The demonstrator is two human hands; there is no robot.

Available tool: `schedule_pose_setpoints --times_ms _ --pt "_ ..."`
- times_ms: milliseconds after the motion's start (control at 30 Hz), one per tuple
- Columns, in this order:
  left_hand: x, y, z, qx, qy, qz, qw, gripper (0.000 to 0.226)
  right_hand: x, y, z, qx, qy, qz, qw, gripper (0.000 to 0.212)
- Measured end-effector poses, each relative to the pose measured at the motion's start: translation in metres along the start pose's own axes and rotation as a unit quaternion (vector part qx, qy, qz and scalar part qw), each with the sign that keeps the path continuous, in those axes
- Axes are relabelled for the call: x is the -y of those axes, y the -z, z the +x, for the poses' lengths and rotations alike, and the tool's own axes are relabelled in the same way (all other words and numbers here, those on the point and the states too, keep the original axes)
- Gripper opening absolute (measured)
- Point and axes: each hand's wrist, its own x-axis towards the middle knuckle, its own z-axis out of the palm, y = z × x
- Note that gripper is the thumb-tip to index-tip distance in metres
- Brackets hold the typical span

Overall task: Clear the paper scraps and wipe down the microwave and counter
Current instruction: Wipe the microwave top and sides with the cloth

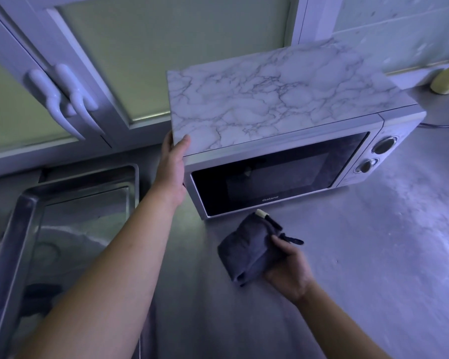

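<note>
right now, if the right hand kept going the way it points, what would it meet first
Probably the microwave door's lower edge: the right hand, gripping the cloth, points up-left at it, though depth is unclear.

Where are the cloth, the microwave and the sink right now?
cloth [246, 252], head view, on its folded middle.
microwave [278, 174], head view, on the dark door glass.
sink [11, 244], head view, on its left rim.

Microwave: we see it on the table, right of the sink.
Slab: on top of the microwave.
Cloth: before the microwave door, in our right grip.
Left grip: at the slab's near left corner.
Cabinet doors: above and behind the sink.
</note>
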Motion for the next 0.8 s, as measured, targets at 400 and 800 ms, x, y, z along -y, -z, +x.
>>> schedule_pose_setpoints --times_ms 400,800 --pt "0.006 -0.001 0.006 0.01 -0.014 -0.033 0.999 0.048 0.155 0.036 0.022 -0.347 0.221 -0.093 0.907 0.031" --pt "0.009 -0.007 0.006 0.025 -0.018 -0.047 0.998 0.047 0.156 -0.014 0.06 -0.216 0.145 -0.008 0.965 0.049"
